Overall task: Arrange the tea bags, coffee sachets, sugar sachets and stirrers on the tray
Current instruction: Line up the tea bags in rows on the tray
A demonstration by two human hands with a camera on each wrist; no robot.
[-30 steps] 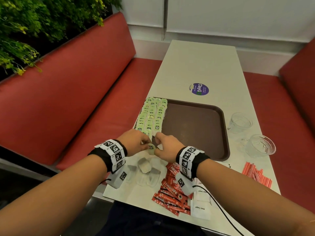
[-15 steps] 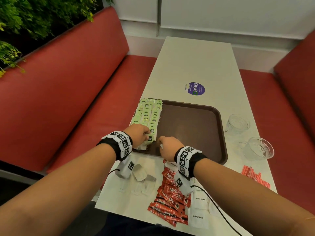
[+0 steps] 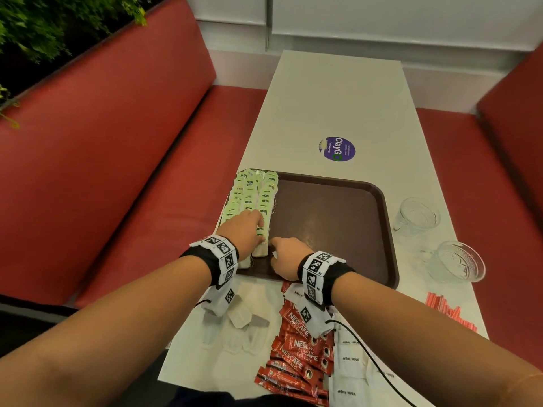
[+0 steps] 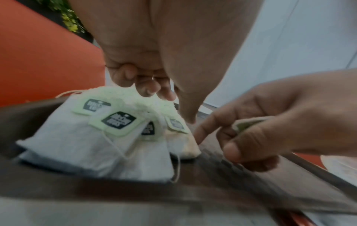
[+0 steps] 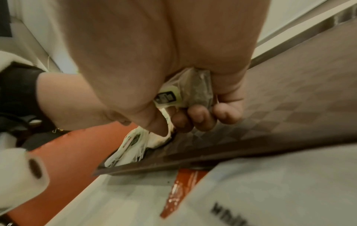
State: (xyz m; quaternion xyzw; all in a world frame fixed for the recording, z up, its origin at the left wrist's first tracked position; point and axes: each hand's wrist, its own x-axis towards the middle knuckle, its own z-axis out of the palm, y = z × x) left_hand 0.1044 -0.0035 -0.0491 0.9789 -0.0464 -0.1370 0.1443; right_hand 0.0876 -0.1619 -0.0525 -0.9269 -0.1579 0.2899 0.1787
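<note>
Table [image 3: 338, 92] | tray [image 3: 338, 218] | R hand [image 3: 286, 254] pinches tea bag [image 5: 195, 87] | L hand [image 3: 245, 230] on rows [image 3: 255, 195]

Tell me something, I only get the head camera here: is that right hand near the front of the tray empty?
Observer: No. The right wrist view shows the right hand curled round a tea bag with its green tag.
Operator: And the left hand, is it gripping anything?
Observer: Doesn't look so. In the left wrist view the left hand has its fingertips down on the rows of tea bags lying in the tray.
Operator: Do the two hands touch?
Observer: No. That view shows the right forefinger pointing at the nearest bag, apart from the left hand.
</note>
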